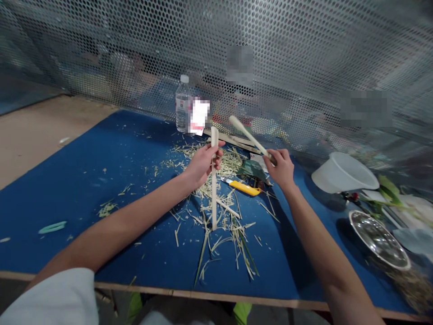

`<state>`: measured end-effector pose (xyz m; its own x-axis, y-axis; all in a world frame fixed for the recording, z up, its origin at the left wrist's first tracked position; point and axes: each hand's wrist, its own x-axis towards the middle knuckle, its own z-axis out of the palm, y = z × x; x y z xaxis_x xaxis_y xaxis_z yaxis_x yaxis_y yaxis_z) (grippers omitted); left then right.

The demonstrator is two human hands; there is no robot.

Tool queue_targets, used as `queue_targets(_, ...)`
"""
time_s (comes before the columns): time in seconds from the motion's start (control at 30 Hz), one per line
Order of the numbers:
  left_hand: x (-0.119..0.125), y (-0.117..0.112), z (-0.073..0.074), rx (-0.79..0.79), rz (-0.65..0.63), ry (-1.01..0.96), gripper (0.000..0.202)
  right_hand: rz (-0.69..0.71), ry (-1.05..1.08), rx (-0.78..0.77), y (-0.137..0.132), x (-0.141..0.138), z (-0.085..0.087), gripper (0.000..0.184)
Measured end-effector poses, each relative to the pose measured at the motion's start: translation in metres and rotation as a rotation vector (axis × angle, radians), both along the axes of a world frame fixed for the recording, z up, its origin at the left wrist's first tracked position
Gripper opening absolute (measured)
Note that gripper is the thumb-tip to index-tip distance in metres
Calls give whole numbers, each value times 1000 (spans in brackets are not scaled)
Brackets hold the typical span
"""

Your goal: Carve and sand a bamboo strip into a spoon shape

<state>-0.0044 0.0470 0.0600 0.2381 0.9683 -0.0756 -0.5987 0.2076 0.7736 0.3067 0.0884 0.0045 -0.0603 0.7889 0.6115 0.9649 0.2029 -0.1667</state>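
My left hand (205, 163) is closed around a long, pale strip of wood or bamboo (214, 194), held upright with its lower end among shavings on the table. The strip's top end looks wider than the rest. In my right hand (280, 168) is a slim pale wooden stick (248, 134) with a thicker, rounded far end, tilted up to the left. Below and between my hands lies a yellow utility knife (245, 187), its blade pointing left. Loose pale shavings (232, 163) are heaped behind and around my left hand.
A water bottle (182, 106) stands by the perforated metal screen (297, 54). Long flat strips (233, 139) lie at the back. To the right are a white plastic tub (333, 176), a steel bowl (379, 239) and green leaves (389, 189). A teal loop (53, 227) lies left on the blue tabletop (135, 257).
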Motion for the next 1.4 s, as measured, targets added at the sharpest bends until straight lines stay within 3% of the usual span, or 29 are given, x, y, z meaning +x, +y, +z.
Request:
queue_targets(0.1, 0, -1, 3, -15, 15, 6, 11, 30, -27, -125, 19, -4, 1, 38)
queue_targets(0.2, -1, -1, 8, -20, 31, 10, 11, 32, -25, -105, 25, -18, 10, 38)
queue_targets(0.27, -2, -1, 9, -26, 34, 20, 12, 107, -14, -125, 17, -34, 20, 34)
queue_targets(0.37, -1, 0, 9, -31, 30, 39, 14, 359, -117, -418, -8, -60, 32, 29)
queue_targets(0.43, 0, 0, 9, -25, 30, 52, 13, 470, -187, -579, -25, -73, 33, 28)
queue_targets(0.5, 1, -2, 9, -1, 30, 68, 11, 476, -250, -608, -38, -81, 27, 26)
queue_targets(0.73, 5, -13, 14, 135, 15, 156, 13, 359, -298, -508, -64, -85, -5, 29)
queue_targets(0.87, 7, -18, 15, 164, -43, 195, 17, 357, -199, -391, -75, -85, -13, 30)
queue_targets(0.97, 7, -21, 15, 180, -71, 228, 18, 362, 44, -223, -78, -88, -4, 28)
queue_targets(1.07, 9, -24, 16, 189, -60, 248, 15, 379, 210, -24, -84, -95, 17, 24)
queue_targets(1.23, 12, -31, 18, 214, -93, 277, 12, 422, 213, 8, -91, -115, 54, 23)
queue_targets(1.4, 11, -33, 10, 331, -135, 383, 14, 475, 140, 117, -77, -126, 52, 20)
